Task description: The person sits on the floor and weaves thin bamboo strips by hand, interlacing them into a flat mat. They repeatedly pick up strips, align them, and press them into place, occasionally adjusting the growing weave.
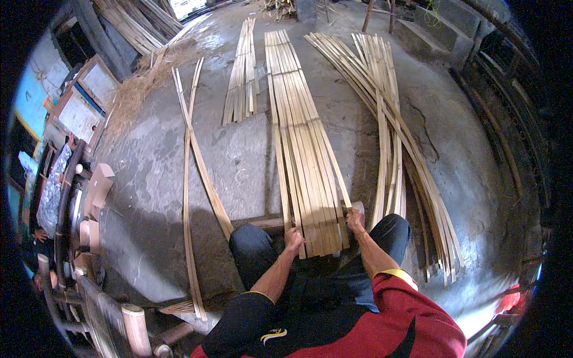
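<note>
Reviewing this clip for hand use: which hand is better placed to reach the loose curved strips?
Likely the right hand: it rests at the flat strip bundle's right edge, beside the curved strips. The left hand is farther.

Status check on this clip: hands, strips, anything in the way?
Left hand and right hand both gripping near end of flat bamboo strips. Strips lie over wooden bar. Loose strip bundles alongside, not blocking.

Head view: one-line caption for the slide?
Both hands, left hand and right hand, grip the near ends of a row of bamboo strips on a concrete floor, with more strip bundles alongside.
</note>
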Demonstrator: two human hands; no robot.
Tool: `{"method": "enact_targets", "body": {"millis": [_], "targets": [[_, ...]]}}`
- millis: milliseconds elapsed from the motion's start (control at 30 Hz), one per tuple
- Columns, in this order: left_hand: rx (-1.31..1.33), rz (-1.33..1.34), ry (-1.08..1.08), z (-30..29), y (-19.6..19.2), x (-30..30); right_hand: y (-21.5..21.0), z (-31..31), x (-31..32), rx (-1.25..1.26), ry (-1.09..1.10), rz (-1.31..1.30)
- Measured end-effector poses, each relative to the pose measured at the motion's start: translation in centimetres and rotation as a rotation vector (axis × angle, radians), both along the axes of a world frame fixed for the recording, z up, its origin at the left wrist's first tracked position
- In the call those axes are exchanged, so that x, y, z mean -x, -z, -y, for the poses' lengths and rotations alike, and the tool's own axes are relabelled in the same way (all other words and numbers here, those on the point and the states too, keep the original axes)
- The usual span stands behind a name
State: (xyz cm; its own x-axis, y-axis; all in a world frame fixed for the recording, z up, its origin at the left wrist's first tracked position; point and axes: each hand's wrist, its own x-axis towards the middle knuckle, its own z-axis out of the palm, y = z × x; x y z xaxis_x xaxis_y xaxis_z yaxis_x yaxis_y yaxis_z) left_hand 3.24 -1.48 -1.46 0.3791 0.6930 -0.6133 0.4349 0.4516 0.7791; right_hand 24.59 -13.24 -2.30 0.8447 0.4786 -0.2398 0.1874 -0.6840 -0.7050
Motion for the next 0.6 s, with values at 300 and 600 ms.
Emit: {"method": "enact_targets", "body": {"millis": [300,600], "targets": [[-0.601,-0.084,0.190,0.6,-2.3,-0.4,-4.7,0.0,1.2,0.085,-0.174,0.033],[-0.570,-0.134,0.302,0.2,1.1,0.1,-7.9,-0.8,1.8,0.174,0.023,-0.204]]}}
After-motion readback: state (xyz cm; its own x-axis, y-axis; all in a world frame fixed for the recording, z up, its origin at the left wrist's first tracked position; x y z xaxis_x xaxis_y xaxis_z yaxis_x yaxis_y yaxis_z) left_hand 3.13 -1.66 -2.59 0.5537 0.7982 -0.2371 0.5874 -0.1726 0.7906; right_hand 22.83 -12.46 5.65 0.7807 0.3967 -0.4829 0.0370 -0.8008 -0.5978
